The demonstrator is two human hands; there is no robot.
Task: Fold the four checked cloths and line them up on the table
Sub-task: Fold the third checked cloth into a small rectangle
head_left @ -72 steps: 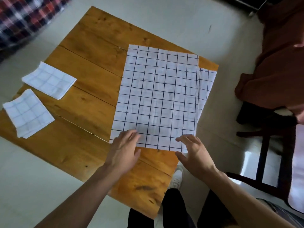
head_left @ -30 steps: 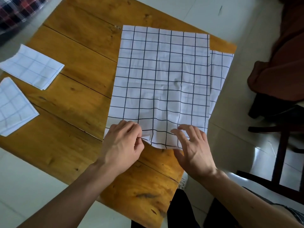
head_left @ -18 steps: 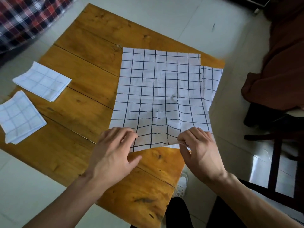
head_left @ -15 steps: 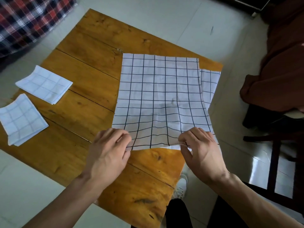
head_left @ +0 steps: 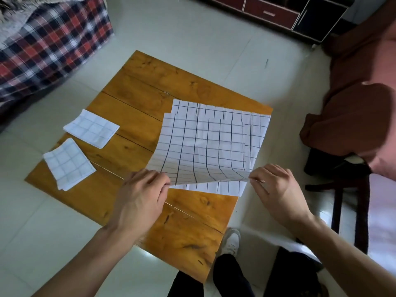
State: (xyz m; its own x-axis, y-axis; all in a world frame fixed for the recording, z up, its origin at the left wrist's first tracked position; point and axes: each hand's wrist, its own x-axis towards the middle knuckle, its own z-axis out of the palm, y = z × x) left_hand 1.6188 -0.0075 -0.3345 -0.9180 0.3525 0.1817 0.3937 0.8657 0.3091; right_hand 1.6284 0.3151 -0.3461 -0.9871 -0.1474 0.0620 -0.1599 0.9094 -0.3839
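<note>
A white cloth with a dark grid (head_left: 203,144) lies unfolded on the right half of the wooden table (head_left: 137,97). Its near edge is lifted off the surface. My left hand (head_left: 141,196) pinches the near-left corner and my right hand (head_left: 276,189) pinches the near-right corner. Under it lies another unfolded checked cloth (head_left: 257,133), showing at the far edge, the right side and below the lifted edge. Two folded checked cloths sit on the left of the table: one farther back (head_left: 92,128), one nearer (head_left: 68,163).
The table's right edge drops to a pale tiled floor. A dark chair (head_left: 347,185) and a brown draped seat (head_left: 360,99) stand on the right. A red plaid cover (head_left: 49,39) lies at far left. My shoe (head_left: 230,243) is by the table's near corner.
Both hands have taken hold of the top cloth's near corners and raised that edge, exposing the cloth underneath. The view has pulled back and up.
</note>
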